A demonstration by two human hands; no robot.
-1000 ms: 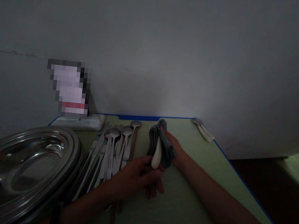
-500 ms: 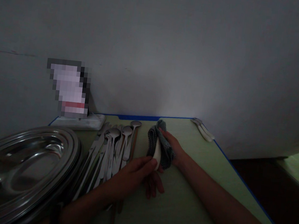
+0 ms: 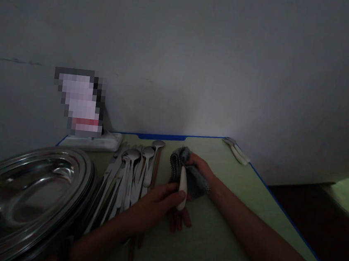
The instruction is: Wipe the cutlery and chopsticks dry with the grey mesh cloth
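Observation:
My left hand pinches a white-handled fork by its handle, thumb on top and the lower fingers stretched loosely beneath. A grey checked cloth is folded around the fork's metal end, with thin tips just showing at the top. Closed over that cloth from the right is my right hand, its fingers partly hidden by the folds. Two more white-handled forks lie together at the table's back right corner.
Several metal spoons, knives and forks lie left of my hands, with wooden chopsticks beside them. Stacked oval metal trays fill the left. A phone, blurred out, leans on the wall above a white power strip. The green table has blue edging.
My right hand and the cloth have shifted slightly, and the cloth's folds have loosened to the right. The fork's handle has come a little lower and stands more upright, showing more of itself.

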